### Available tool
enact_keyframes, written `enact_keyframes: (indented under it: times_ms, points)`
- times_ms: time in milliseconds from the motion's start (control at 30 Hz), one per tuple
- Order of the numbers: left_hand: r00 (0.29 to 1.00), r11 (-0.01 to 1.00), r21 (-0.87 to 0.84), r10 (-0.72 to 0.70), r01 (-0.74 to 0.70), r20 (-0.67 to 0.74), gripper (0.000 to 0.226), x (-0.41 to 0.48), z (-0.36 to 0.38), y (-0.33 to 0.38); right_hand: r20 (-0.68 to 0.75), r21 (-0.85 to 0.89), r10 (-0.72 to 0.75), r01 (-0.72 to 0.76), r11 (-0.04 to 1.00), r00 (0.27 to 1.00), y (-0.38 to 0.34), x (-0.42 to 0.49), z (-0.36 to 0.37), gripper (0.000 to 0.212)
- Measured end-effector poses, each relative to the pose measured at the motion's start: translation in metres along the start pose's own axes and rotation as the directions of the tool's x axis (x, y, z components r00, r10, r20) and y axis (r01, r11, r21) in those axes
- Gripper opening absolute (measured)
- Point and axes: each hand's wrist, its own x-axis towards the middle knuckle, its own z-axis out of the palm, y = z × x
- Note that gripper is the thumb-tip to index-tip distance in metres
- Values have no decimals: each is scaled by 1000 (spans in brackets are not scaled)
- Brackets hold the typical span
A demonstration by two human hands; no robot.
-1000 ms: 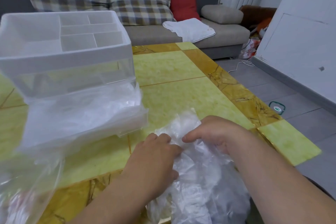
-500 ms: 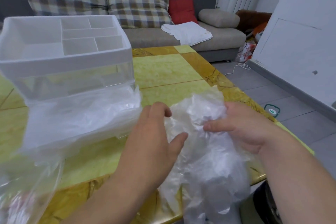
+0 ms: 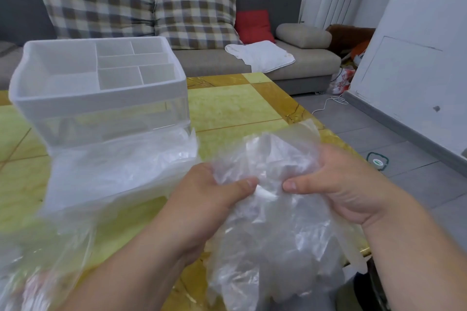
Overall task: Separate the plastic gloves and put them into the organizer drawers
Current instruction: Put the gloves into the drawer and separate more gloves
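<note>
Head view, plastic gloves [image 3: 273, 159] bunched, gripped between both hands [image 3: 273, 192]

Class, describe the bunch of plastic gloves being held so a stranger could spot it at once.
Start at the yellow tiled table before the grey sofa. At its near right corner, the left hand and right hand pinch a crumpled clear bunch of gloves. Unlike the plastic heaped by the white organizer, this bunch is held up and hangs downward.

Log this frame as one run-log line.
stage: separating | left hand: grips glove bundle | right hand: pinches glove bundle | organizer: on table, clear plastic heaped at its lower front
</note>
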Motion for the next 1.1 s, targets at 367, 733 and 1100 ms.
enact_keyframes:
  times_ms: [367,733,1100]
  points:
    - [981,951,283,159,-123,-109,21,5,-13,-4,-66,185,-69,80,979,995,-9,9,-15,92]
    - [936,918,184,343,-352,78,40,5,-22,7,9,171,26,-27,985,1000,-10,3,-19,104]
    - [894,785,466,448,-409,30,42,5,-24,9,34,60,3,-5,998,999,-10,0,-5,20]
